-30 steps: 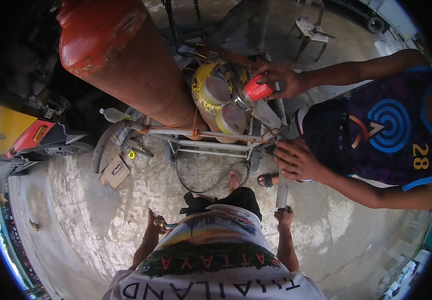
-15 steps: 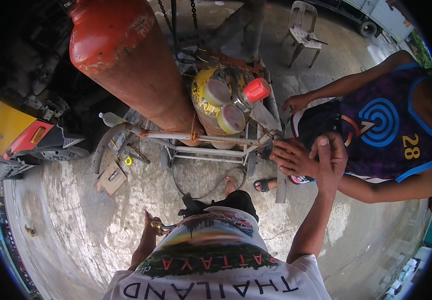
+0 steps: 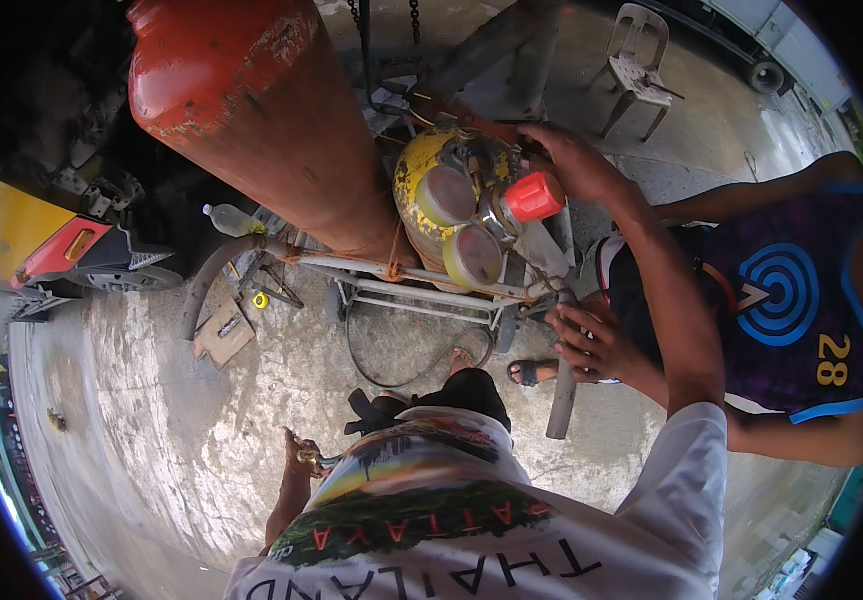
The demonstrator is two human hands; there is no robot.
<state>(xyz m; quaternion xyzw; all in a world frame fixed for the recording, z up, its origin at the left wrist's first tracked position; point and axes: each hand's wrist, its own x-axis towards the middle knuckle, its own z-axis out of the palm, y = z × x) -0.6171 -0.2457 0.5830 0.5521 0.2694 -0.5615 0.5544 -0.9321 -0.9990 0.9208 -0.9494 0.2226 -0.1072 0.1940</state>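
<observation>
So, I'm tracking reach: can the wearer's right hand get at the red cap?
Probably yes: the right hand is close by the red cap, with nothing visible between them. The other person's hand, at the grey pipe, looks clear of the way.

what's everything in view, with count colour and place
Tall cylinder: 1, reddish, upper left
Tank: 1, worn yellow, beside cylinder
Gauges: 2, pale, at tank
Cap: 1, red, right of gauges
Cart: 1, whitish, centre
Bottle: 1, clear, left of cylinder
Tape measure: 1, yellow, left floor
Board: 1, brown, left floor
Chair: 1, pale grey, upper right
Vehicle: 1, yellow and red, left
Co-worker: 1, dark shirt, right
Fitting: 1, brassy, lower left
Own shirt: 1, white, bottom
Left hand: 1, bare, at fitting
Right hand: 1, bare, beside tank
</observation>
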